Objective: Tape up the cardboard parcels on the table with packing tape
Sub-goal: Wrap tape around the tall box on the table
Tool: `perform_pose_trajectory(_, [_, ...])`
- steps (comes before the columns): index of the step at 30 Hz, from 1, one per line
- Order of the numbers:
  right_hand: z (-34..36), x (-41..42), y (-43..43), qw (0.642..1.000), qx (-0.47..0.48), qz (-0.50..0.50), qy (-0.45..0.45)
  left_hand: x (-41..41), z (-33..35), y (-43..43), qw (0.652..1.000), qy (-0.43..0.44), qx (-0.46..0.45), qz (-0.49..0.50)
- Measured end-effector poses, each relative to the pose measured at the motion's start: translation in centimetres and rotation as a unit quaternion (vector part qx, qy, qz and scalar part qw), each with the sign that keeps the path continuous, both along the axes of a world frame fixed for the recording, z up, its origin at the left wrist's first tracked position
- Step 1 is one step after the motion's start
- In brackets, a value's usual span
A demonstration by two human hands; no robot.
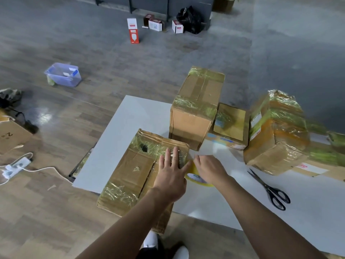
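left hand [170, 174] flat, pressing on box [130, 171] | right hand [210, 170] grips tape roll [196, 178] — pull taut, then smooth down

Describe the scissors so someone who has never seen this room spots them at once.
Find the white table. On its bare right side, in front of the big taped box, lie the scissors. Their black handles set them apart; everything nearby is brown cardboard.

The right hand [209, 168] hides most of the tape roll [196, 179].
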State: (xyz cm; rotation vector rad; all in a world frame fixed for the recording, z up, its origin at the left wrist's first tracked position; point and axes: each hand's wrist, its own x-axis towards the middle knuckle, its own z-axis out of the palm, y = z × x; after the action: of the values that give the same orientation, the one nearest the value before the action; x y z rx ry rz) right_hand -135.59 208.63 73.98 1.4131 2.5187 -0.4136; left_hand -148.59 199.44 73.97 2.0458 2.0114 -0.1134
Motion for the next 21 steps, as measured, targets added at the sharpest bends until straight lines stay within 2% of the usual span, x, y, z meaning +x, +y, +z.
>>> perform_pose_trajectory(8, [-1.9, 0.6, 0.3, 0.994, -0.029, -0.086, 0.066, 0.3, -0.1, 0.1, 1.0, 0.01, 0.009, -0.004])
perform_pose_trajectory(14, [-2.5, 1.5, 0.4, 0.975, -0.095, -0.168, 0.106, 2.3, 0.1, 0.1, 0.999, 0.029, 0.022, 0.002])
perform_pose_trajectory(21, [-3.0, 4.5, 0.7, 0.968, -0.128, -0.15, 0.154, 6.1, 0.1, 0.2, 0.996, 0.07, 0.046, 0.036])
